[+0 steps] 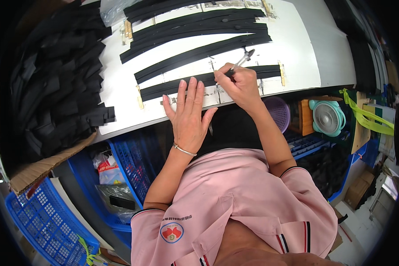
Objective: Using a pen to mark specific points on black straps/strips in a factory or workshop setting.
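Your right hand [243, 87] pinched the pen [242, 59] at one o'clock; your left hand [189, 120], fingers spread, overlay the strip [153, 92]; firm pinning seemed best.

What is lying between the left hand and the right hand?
Between the left hand and the right hand, the head view shows a short stretch of the nearest black strip and white board.
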`<action>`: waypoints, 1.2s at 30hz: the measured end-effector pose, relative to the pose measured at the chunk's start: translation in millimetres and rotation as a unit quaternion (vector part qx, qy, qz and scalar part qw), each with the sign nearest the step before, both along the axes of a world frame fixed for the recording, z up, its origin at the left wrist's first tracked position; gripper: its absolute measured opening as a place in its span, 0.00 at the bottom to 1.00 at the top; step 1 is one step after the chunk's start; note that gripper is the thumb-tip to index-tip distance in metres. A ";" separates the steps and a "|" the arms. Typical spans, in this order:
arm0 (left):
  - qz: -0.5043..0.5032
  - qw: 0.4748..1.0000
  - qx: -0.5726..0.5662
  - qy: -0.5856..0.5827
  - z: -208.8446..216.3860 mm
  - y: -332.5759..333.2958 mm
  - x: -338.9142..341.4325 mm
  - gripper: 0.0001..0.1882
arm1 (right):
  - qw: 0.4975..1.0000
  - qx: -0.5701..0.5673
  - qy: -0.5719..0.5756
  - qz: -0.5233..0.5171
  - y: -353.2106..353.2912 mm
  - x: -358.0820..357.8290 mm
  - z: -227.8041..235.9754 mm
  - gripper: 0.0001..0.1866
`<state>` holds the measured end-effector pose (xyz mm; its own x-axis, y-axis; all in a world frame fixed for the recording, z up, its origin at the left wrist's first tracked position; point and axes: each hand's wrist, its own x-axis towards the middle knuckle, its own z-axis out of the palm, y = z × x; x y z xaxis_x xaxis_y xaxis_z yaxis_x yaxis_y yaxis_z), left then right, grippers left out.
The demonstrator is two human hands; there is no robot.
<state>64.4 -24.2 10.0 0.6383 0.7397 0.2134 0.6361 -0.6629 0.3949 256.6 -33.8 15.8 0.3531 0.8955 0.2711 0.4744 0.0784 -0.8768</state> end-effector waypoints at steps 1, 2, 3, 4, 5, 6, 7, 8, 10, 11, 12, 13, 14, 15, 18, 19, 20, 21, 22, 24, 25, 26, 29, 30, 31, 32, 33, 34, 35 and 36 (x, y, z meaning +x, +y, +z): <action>0.003 1.000 0.005 0.004 -0.6 -0.1 0.0 0.39 | 1.000 0.002 -0.002 -0.005 -0.6 1.1 1.1 0.10; 0.007 1.000 0.009 0.007 -0.7 -0.3 0.2 0.39 | 1.000 -0.003 0.019 0.014 -1.7 2.5 2.5 0.10; 0.002 1.000 0.011 0.006 -1.2 -0.5 0.0 0.39 | 0.999 -0.006 0.041 0.033 -2.5 3.5 4.1 0.09; 0.005 1.000 0.008 0.006 -1.5 -0.9 -0.4 0.39 | 0.992 0.004 0.119 0.045 -6.4 5.9 11.5 0.08; 0.009 1.000 0.004 0.006 -1.5 -0.7 -0.4 0.39 | 0.992 0.007 0.117 0.041 -10.6 12.8 15.4 0.08; 0.007 1.000 0.002 0.008 -0.7 -1.0 0.0 0.38 | 0.989 0.025 0.144 0.005 -18.3 22.7 18.7 0.07; 0.005 1.000 0.003 0.008 0.4 -1.2 -0.4 0.38 | 0.984 0.044 0.171 -0.031 -25.4 32.2 22.2 0.07; 0.007 1.000 0.002 0.005 1.3 -1.5 -0.9 0.38 | 0.980 0.054 0.179 -0.069 -30.1 42.1 25.6 0.07; 0.007 1.000 -0.002 -0.001 1.2 -1.2 -0.3 0.37 | 0.984 0.031 0.122 -0.127 -37.4 67.7 24.3 0.09; 0.005 1.000 -0.001 -0.001 1.0 -1.6 -0.4 0.37 | 0.984 -0.009 0.097 -0.150 -39.7 78.0 23.0 0.09; 0.012 1.000 0.003 0.002 0.5 -2.0 0.6 0.37 | 0.984 -0.008 0.096 -0.153 -39.3 82.9 18.2 0.09; 0.018 1.000 0.006 0.005 0.4 -2.6 2.1 0.37 | 0.985 -0.003 0.093 -0.146 -39.0 86.2 11.4 0.09; 0.025 1.000 -0.008 -0.001 0.8 -3.5 4.2 0.35 | 0.986 0.002 0.090 -0.140 -40.0 89.4 6.8 0.09; 0.024 1.000 -0.008 0.000 2.3 -4.6 8.2 0.35 | 0.986 0.002 0.091 -0.141 -40.0 89.5 6.3 0.09; 0.071 0.995 0.008 -0.071 12.0 -7.8 30.3 0.30 | 0.984 -0.022 0.116 -0.131 -40.4 89.3 6.6 0.09; 0.027 0.993 0.005 -0.116 16.3 -4.1 42.0 0.26 | 0.984 -0.022 0.118 -0.131 -39.9 88.5 6.2 0.09; -0.018 0.987 0.001 -0.161 19.0 -0.7 54.6 0.22 | 0.984 -0.021 0.117 -0.132 -39.7 87.9 5.7 0.09; -0.020 0.987 0.001 -0.160 19.0 1.4 70.5 0.22 | 0.984 -0.019 0.114 -0.133 -39.2 88.2 5.0 0.09; -0.043 0.981 0.005 -0.188 19.4 3.0 87.6 0.18 | 0.984 -0.018 0.115 -0.132 -38.0 87.7 5.2 0.09; -0.066 0.974 0.009 -0.216 15.5 9.6 111.9 0.14 | 0.985 -0.017 0.112 -0.129 -37.7 86.9 4.8 0.09; -0.068 0.974 0.009 -0.216 11.7 13.1 121.3 0.12 | 0.985 -0.017 0.111 -0.129 -37.5 87.4 4.0 0.09; -0.070 0.974 0.009 -0.216 8.8 15.5 126.9 0.10 | 0.986 -0.017 0.111 -0.125 -36.9 87.6 2.8 0.09; -0.057 0.971 0.009 -0.230 2.7 17.9 133.1 0.08 | 0.987 -0.024 0.106 -0.121 -36.6 87.7 4.6 0.08; -0.059 0.972 0.007 -0.229 2.6 17.6 133.4 0.08 | 0.987 -0.030 0.100 -0.120 -37.4 87.6 5.8 0.08; -0.057 0.972 0.009 -0.228 3.1 17.2 133.6 0.07 | 0.987 -0.031 0.101 -0.122 -38.2 88.1 5.3 0.08; -0.055 0.972 0.012 -0.227 3.3 16.7 133.4 0.07 | 0.988 -0.047 0.079 -0.122 -38.9 88.6 4.5 0.08; -0.056 0.972 0.011 -0.226 3.9 16.3 133.9 0.07 | 0.989 -0.063 0.056 -0.120 -39.1 89.3 4.3 0.08; -0.056 0.973 0.013 -0.224 4.2 15.7 134.1 0.07 | 0.989 -0.063 0.057 -0.121 -39.6 89.0 4.1 0.08; -0.056 0.973 0.015 -0.223 4.2 14.9 134.1 0.07 | 0.989 -0.060 0.048 -0.126 -40.1 87.7 3.9 0.08; -0.056 0.973 0.015 -0.222 4.0 14.5 134.1 0.07 | 0.989 -0.057 0.039 -0.130 -40.4 86.7 4.0 0.07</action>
